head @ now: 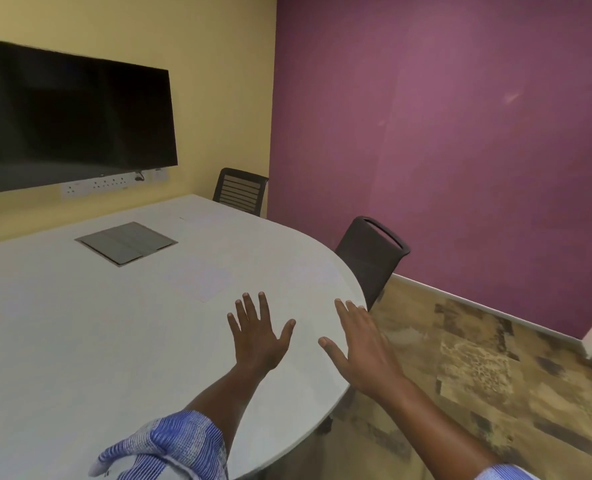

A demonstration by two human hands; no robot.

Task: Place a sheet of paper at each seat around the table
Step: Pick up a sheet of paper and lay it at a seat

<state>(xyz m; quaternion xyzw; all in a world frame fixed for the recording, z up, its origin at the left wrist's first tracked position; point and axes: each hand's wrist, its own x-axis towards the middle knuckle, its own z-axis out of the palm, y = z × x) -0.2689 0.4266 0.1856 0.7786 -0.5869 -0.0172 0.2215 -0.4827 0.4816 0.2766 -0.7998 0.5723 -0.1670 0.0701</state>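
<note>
A large white table (80,341) with a rounded end fills the left and middle of the head view. A faint white sheet of paper (201,280) lies flat on it, just beyond my fingertips. Another pale sheet (204,216) seems to lie near the far chair, hard to tell against the tabletop. My left hand (258,336) hovers over the table with fingers spread and nothing in it. My right hand (360,344) is flat and open over the rounded table edge, also holding nothing. Blue-striped sleeves show at the bottom.
A dark chair (370,259) stands at the rounded end, another chair (240,190) at the far corner. A grey cable hatch (126,242) is set in the tabletop. A black screen (69,116) hangs on the yellow wall. Purple wall and patterned floor lie right.
</note>
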